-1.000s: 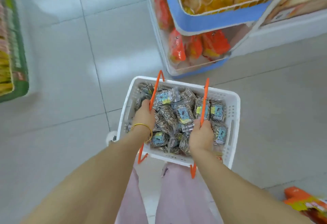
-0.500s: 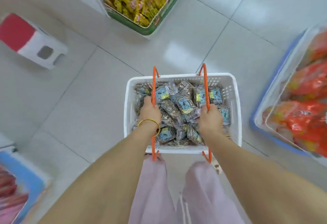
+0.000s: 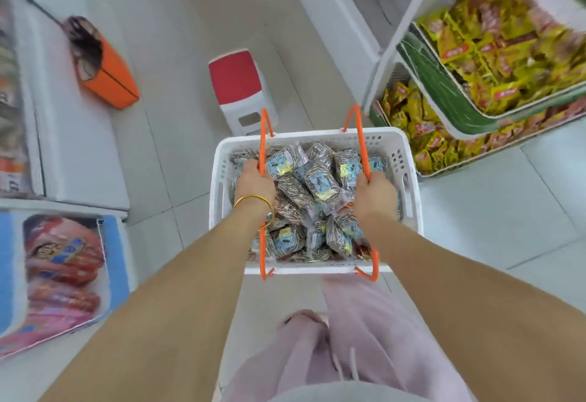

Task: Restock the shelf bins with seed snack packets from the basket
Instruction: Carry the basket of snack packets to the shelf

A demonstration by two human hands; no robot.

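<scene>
Green-edged shelf bins [image 3: 444, 90] of yellow packets [image 3: 494, 62] stand upper right. White basket [image 3: 413, 211] hangs centre above tiled floor [image 3: 177, 52], near the lower bin, heaped with seed packets [image 3: 320, 182]. Left hand [image 3: 255, 184] grips left orange handle [image 3: 263, 135]; right hand [image 3: 375, 194] grips right orange handle [image 3: 358, 129]. Gold bangle [image 3: 253, 200] on left wrist.
</scene>
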